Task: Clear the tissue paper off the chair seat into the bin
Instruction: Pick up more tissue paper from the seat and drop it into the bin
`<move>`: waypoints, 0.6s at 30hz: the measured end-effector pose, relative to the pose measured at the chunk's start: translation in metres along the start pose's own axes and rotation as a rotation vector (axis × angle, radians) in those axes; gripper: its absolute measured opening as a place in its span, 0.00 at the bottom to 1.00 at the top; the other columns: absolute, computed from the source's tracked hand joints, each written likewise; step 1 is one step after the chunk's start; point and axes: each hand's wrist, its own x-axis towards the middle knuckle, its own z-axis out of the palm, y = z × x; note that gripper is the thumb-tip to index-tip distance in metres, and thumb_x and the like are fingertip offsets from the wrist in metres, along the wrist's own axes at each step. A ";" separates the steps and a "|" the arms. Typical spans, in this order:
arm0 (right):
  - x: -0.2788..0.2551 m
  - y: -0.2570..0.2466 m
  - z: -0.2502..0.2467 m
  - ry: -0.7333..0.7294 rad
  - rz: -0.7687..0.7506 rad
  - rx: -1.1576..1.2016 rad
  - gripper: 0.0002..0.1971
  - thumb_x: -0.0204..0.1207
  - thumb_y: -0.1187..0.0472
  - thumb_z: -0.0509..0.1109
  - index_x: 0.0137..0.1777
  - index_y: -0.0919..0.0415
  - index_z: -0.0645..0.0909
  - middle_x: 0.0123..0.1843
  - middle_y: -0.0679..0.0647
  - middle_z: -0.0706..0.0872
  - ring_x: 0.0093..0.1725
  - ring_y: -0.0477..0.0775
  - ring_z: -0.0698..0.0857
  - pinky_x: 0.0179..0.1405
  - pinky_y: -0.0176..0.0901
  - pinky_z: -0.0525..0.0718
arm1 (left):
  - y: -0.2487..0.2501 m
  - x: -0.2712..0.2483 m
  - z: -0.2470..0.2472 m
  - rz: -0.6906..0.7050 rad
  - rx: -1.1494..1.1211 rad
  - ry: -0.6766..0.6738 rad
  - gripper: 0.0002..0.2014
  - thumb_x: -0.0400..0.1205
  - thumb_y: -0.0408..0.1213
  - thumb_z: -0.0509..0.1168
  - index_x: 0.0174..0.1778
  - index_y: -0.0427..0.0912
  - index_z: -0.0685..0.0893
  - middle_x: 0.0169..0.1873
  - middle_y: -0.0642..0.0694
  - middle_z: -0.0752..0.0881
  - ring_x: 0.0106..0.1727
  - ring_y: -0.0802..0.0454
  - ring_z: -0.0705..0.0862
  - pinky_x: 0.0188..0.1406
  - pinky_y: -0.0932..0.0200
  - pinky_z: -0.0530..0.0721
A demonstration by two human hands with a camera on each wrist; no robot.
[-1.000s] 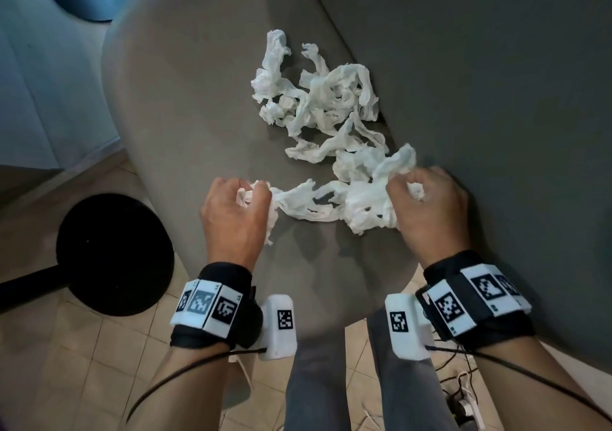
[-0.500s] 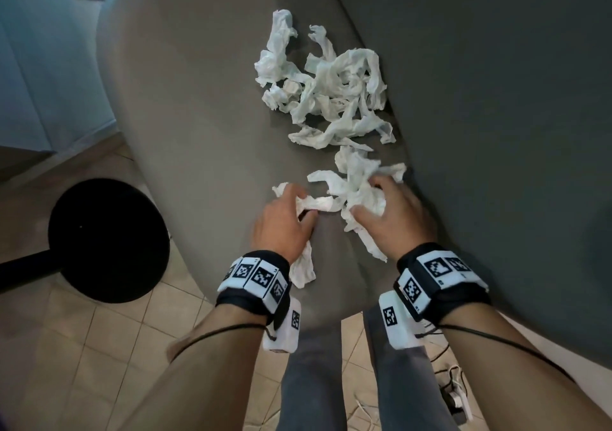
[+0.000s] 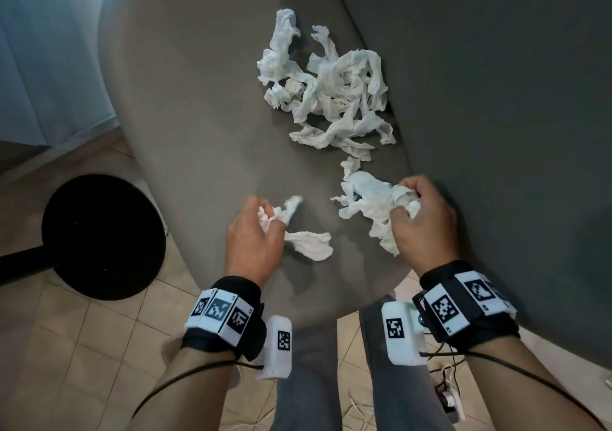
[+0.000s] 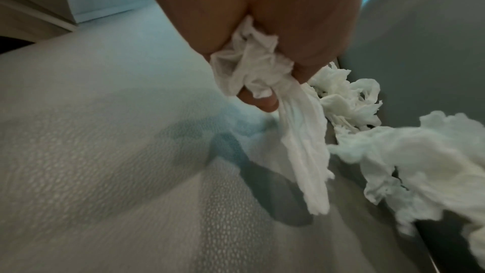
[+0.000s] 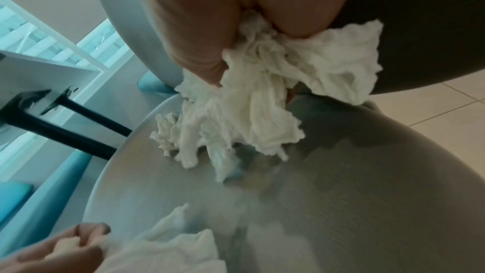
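Head view shows the job only partly begun: the left hand [image 3: 253, 241] is clenched round a small twisted strip of tissue [image 3: 309, 245], whose loose tail hangs down onto the chair seat [image 3: 198, 116], and the right hand [image 3: 422, 222] is clenched on a larger crumpled wad [image 3: 367, 205] that spills out past the knuckles toward the seat's back edge. Left wrist view confirms that grip, fingers curled tight with the strip [image 4: 301, 153] dangling from the fist over the woven fabric; right wrist view shows the wad [image 5: 257, 99] bunched in the fist, its frayed ends just above or brushing the seat, I cannot tell which

None of the paper has reached a bin as far as these views show. No bin can be made out with certainty; a round black object [image 3: 102, 235] sits on the tiled floor to the left of the chair, but whether it is a bin or a table base cannot be told

What is left looks like most of the work: a big tangled heap of tissue [image 3: 328, 89] lies farther back on the seat, against the dark backrest [image 3: 496, 99], well apart from both hands, with a small scrap [image 3: 351, 165] between it and the right-hand wad. By my judgement both handfuls need dropping first, then at least one more gathering pass for the heap
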 end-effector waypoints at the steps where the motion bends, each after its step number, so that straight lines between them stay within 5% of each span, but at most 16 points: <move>1: -0.001 -0.003 -0.003 0.013 0.018 0.035 0.13 0.71 0.71 0.65 0.51 0.56 0.80 0.46 0.51 0.85 0.44 0.54 0.83 0.41 0.38 0.77 | 0.001 -0.003 -0.001 0.000 -0.020 -0.009 0.07 0.78 0.30 0.64 0.46 0.47 0.79 0.36 0.47 0.85 0.38 0.44 0.80 0.38 0.56 0.72; 5: -0.007 -0.009 -0.009 0.004 0.040 0.149 0.03 0.74 0.65 0.65 0.44 0.59 0.81 0.38 0.50 0.86 0.35 0.51 0.82 0.35 0.40 0.78 | 0.004 -0.010 -0.003 0.015 -0.085 -0.042 0.16 0.77 0.25 0.58 0.47 0.50 0.85 0.28 0.46 0.82 0.26 0.54 0.75 0.28 0.61 0.74; 9: -0.015 -0.015 -0.012 -0.050 0.031 0.191 0.11 0.75 0.53 0.73 0.42 0.60 0.81 0.36 0.51 0.87 0.33 0.51 0.83 0.34 0.44 0.81 | 0.011 -0.016 -0.003 -0.050 -0.177 -0.015 0.12 0.77 0.30 0.58 0.35 0.47 0.85 0.21 0.49 0.76 0.21 0.57 0.69 0.20 0.66 0.67; 13: -0.015 -0.022 -0.011 -0.081 0.004 0.243 0.06 0.72 0.66 0.75 0.45 0.58 0.80 0.39 0.54 0.89 0.34 0.47 0.84 0.36 0.41 0.83 | 0.019 -0.022 -0.009 -0.074 -0.265 -0.039 0.04 0.78 0.37 0.66 0.37 0.47 0.83 0.26 0.47 0.83 0.27 0.57 0.75 0.28 0.63 0.74; 18: -0.009 -0.030 -0.009 -0.051 -0.017 0.335 0.19 0.71 0.78 0.67 0.35 0.50 0.74 0.31 0.45 0.78 0.28 0.38 0.75 0.29 0.33 0.76 | 0.013 -0.031 -0.015 -0.083 -0.367 -0.153 0.09 0.76 0.35 0.74 0.40 0.50 0.79 0.26 0.57 0.80 0.24 0.56 0.74 0.26 0.62 0.75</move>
